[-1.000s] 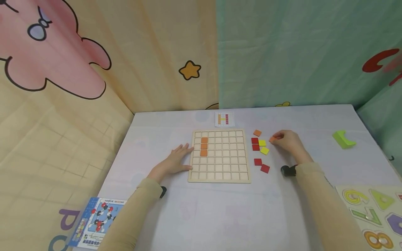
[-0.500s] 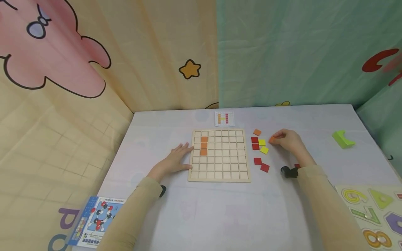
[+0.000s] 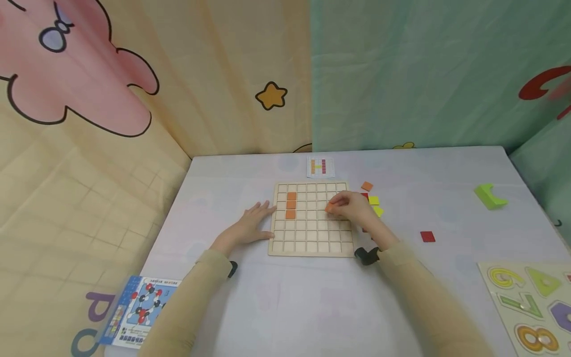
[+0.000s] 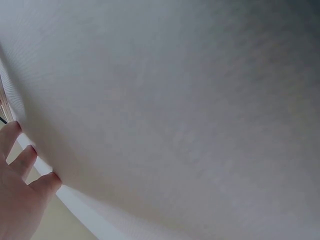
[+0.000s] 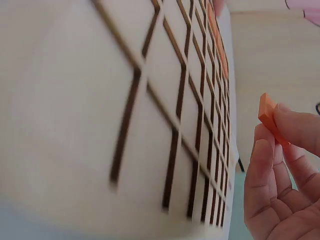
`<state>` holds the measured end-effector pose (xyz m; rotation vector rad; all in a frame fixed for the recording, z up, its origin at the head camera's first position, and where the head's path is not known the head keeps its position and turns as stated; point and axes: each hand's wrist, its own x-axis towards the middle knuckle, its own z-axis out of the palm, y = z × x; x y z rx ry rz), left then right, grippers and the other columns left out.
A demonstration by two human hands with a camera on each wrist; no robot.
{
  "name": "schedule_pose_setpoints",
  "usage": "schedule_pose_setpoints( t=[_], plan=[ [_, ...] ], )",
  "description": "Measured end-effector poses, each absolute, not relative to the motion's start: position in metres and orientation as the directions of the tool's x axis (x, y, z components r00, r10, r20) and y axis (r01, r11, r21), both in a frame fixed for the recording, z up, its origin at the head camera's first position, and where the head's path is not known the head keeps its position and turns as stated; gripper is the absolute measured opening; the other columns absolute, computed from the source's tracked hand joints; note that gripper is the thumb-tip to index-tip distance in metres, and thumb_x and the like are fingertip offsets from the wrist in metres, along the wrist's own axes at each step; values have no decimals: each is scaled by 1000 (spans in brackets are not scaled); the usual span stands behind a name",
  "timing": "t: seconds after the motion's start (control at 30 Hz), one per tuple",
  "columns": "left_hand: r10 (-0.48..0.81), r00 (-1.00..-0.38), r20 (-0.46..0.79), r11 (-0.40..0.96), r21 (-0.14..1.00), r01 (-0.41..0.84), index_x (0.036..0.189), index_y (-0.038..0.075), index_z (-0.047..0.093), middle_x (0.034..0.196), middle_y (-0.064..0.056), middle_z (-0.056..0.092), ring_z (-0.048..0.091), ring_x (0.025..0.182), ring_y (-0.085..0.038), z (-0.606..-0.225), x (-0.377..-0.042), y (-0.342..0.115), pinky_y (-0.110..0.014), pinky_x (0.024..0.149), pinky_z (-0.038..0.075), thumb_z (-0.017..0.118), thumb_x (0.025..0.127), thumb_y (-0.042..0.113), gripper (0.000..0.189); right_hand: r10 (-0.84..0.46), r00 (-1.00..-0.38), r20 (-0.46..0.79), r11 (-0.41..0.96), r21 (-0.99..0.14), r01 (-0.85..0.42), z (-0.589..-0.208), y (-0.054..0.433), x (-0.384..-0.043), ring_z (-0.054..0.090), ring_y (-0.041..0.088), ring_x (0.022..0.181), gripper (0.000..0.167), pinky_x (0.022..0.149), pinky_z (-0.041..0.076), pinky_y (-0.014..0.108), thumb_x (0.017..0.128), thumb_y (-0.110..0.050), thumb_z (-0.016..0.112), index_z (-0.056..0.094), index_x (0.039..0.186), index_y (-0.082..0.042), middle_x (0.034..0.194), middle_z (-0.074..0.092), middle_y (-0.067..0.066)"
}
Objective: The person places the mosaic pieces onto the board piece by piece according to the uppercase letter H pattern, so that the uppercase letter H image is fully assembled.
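Observation:
A wooden grid board [image 3: 308, 256] lies mid-table in the head view. Three orange square tiles [image 3: 291, 204] sit in its second column from the left. My left hand [image 3: 249, 225], fingers spread, rests at the board's left edge; part of it shows in the left wrist view. Above the right part of the board, my right hand [image 3: 354, 207] pinches another orange tile [image 5: 270, 117] between thumb and fingers. To the board's right lie a loose orange tile [image 3: 367, 186] and two yellow tiles [image 3: 373, 200]. Red tiles there are partly hidden by the right hand and wrist.
A printed pattern card [image 3: 320, 167] lies behind the board. One red tile [image 3: 427, 236] lies farther right, and a green notched block [image 3: 489, 197] beyond it. A number-and-shape puzzle board [image 3: 522, 302] is front right; a box with molecule pictures [image 3: 142, 307] is front left.
My right hand has carried the pinched orange tile leftward from beside the loose tiles to over the board. A red tile the right forearm had covered now shows. My left hand stays put.

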<state>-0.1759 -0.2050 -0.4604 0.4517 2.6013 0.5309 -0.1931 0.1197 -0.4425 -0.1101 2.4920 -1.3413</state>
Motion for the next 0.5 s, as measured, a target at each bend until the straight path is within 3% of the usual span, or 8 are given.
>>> schedule_pose_setpoints(
  t=[0.23, 0.5],
  plan=[
    [391, -851, -352, 871, 439, 219, 157, 18, 25, 167, -12, 8, 0, 154, -35, -463, -176, -205, -61, 122, 4, 73, 88, 39, 87, -298, -931, -211, 539, -842, 18, -447, 67, -186, 61, 18, 88, 21, 76, 49, 27, 86, -21, 76, 72, 103, -9, 96, 71, 5],
    [402, -846, -351, 866, 446, 226, 157, 17, 25, 166, -13, 8, 0, 154, -36, -461, -177, -204, -61, 122, 4, 72, 88, 39, 86, -318, -926, -203, 531, -847, 3, -448, 40, -184, 63, 16, 86, 20, 73, 50, 24, 87, -18, 75, 74, 104, -8, 97, 72, 6]
  ],
)
